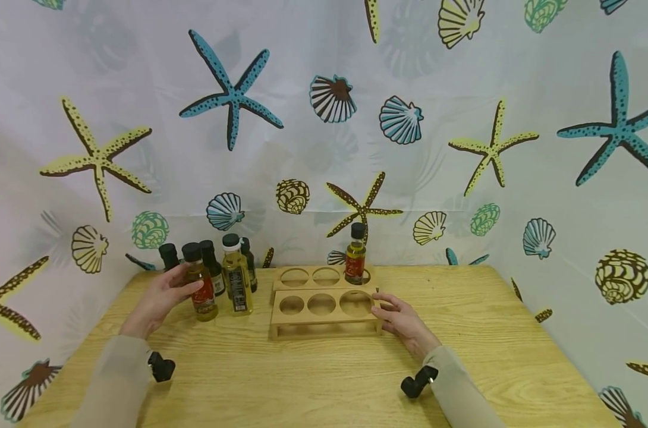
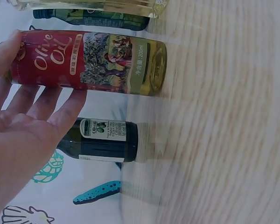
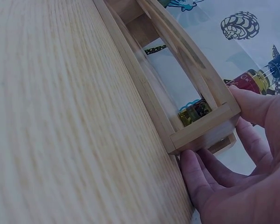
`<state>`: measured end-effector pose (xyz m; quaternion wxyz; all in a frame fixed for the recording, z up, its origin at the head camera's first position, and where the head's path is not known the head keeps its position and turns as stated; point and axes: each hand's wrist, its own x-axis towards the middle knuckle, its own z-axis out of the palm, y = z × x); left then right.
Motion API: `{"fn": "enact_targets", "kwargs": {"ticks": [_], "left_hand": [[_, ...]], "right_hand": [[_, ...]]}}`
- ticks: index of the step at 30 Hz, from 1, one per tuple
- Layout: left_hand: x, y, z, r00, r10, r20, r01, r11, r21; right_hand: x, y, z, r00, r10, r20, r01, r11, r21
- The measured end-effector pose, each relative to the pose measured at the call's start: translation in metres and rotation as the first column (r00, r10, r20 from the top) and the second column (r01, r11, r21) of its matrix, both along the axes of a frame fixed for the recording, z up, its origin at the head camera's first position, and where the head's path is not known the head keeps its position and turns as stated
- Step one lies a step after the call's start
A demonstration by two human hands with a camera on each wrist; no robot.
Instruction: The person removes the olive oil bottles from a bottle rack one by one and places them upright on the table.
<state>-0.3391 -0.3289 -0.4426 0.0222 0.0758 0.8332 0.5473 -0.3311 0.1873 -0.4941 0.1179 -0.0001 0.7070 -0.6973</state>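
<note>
My left hand (image 1: 160,297) holds a red-labelled olive oil bottle (image 1: 203,292), thumb on one side and fingers on the other. The bottle stands upright with a black cap, and its label reads 200ml in the left wrist view. At the middle of the table stands a two-tier wooden bottle rack (image 1: 324,330) with round holes. My right hand (image 1: 404,324) grips its right end, the thumb at the upper corner and fingertips low on the end panel (image 3: 210,133). Another red-labelled oil bottle (image 1: 355,258) sits in the back tier's right hole.
Beside the held bottle stands a clear bottle of pale oil (image 1: 237,279) with a black cap. Several dark bottles (image 1: 213,267) are grouped behind, near the patterned curtain (image 1: 302,148). The wooden table (image 1: 302,380) extends to both sides of the rack.
</note>
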Motion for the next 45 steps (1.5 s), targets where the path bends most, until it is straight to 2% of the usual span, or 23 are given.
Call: {"fn": "enact_targets", "kwargs": {"ticks": [7,13,17,19,21,24,30,32,34,36,38,42,45], "left_hand": [[0.000,-0.001,-0.002,1.000,0.000,-0.008,0.000,1.000,0.006],[0.002,-0.001,0.002,1.000,0.015,-0.024,-0.014,1.000,0.023],[0.005,-0.003,0.008,0.994,0.073,-0.078,-0.068,0.996,0.064],[0.006,-0.003,0.010,0.984,0.123,-0.129,-0.108,0.987,0.117],[0.008,-0.001,0.012,0.965,0.193,-0.180,-0.156,0.967,0.203],[0.010,0.003,0.016,0.932,0.292,-0.217,-0.210,0.919,0.334],[0.013,0.013,0.025,0.863,0.474,-0.176,-0.335,0.796,0.503],[0.014,0.017,0.029,0.840,0.515,-0.170,-0.362,0.766,0.532],[0.015,0.021,0.032,0.826,0.539,-0.166,-0.368,0.738,0.566],[0.016,0.024,0.035,0.819,0.548,-0.168,-0.360,0.719,0.594],[0.017,0.028,0.039,0.818,0.548,-0.173,-0.346,0.711,0.612],[0.020,0.036,0.044,0.844,0.503,-0.186,-0.300,0.730,0.614],[0.022,0.041,0.048,0.855,0.479,-0.199,-0.275,0.744,0.610]], "right_hand": [[0.002,-0.001,0.001,1.000,0.004,-0.007,-0.004,1.000,0.004],[0.003,-0.001,0.000,1.000,0.003,-0.006,-0.003,1.000,0.003],[0.002,0.000,-0.001,1.000,0.003,-0.014,-0.003,1.000,0.002],[0.003,0.000,0.000,1.000,0.000,-0.017,0.000,1.000,0.006],[0.003,0.001,0.000,1.000,0.000,-0.017,0.001,1.000,0.010],[0.002,0.001,0.000,1.000,-0.005,-0.015,0.005,1.000,0.014],[0.001,0.001,-0.002,1.000,-0.009,-0.007,0.009,1.000,0.004],[0.001,0.000,-0.002,1.000,-0.011,-0.005,0.011,1.000,0.003],[0.001,0.000,-0.002,1.000,-0.015,-0.006,0.015,1.000,0.003],[0.002,0.000,-0.001,1.000,-0.018,-0.005,0.018,1.000,0.002],[0.002,-0.001,-0.001,1.000,-0.015,-0.008,0.015,1.000,0.002],[0.002,-0.001,0.001,1.000,-0.012,-0.005,0.012,1.000,0.001],[0.002,-0.002,0.001,1.000,-0.009,-0.004,0.009,1.000,0.000]]}}
